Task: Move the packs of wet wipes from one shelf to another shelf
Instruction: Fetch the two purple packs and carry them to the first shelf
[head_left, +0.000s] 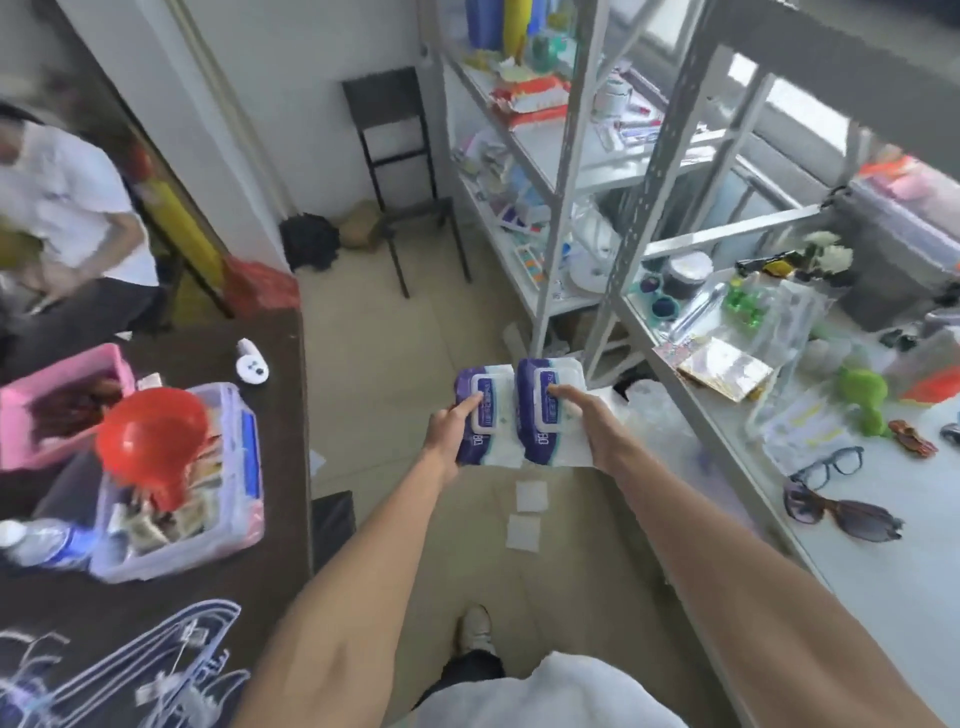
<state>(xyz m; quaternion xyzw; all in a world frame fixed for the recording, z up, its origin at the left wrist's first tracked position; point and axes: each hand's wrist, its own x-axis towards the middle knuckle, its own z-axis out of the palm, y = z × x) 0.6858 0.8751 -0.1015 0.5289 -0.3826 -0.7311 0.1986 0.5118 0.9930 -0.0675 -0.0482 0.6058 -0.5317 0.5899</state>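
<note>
I hold two purple-and-white packs of wet wipes side by side in the air above the floor, in front of me. My left hand (448, 434) grips the left pack (480, 415) from its left side, thumb on the lid. My right hand (592, 421) grips the right pack (545, 410) from its right side, thumb on the lid. The two packs touch along their inner edges. The grey metal shelving (636, 223) stands to my right, its near shelf (883, 571) at about hand height.
The near shelf carries sunglasses (841, 514), black glasses (831, 465), a green toy (862, 397) and bags. A dark table (291, 415) on the left holds a clear bin with a red funnel (150, 431) and a pink bin. A black chair (405, 171) stands ahead; a person sits at far left.
</note>
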